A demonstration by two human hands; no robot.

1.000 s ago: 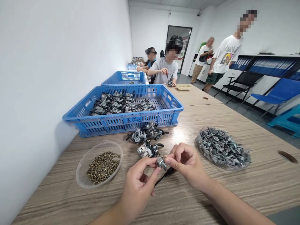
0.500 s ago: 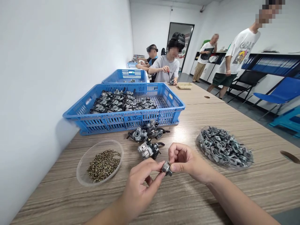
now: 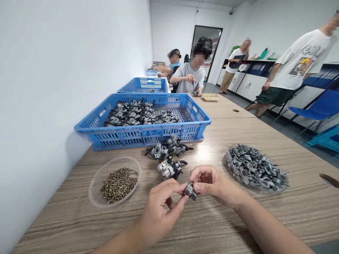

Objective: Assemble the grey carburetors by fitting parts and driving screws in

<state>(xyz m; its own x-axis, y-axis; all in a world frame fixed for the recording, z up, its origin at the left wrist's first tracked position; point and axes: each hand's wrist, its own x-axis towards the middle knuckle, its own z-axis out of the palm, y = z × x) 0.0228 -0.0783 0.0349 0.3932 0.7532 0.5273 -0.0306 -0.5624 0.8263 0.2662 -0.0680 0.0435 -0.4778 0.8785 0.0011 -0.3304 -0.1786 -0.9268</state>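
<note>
Pinching a small, dull-grey metal fitting (image 3: 190,189) between fingertips, the left hand (image 3: 161,208) and right hand (image 3: 212,184) meet just above the wood-grain table (image 3: 265,218). Near them lies a cast metal carburetor (image 3: 169,168); a clear round dish of brassy screws (image 3: 119,180) sits left, a dish of grey clamps (image 3: 255,168) right, beyond them a perforated blue plastic crate (image 3: 143,134)
</note>
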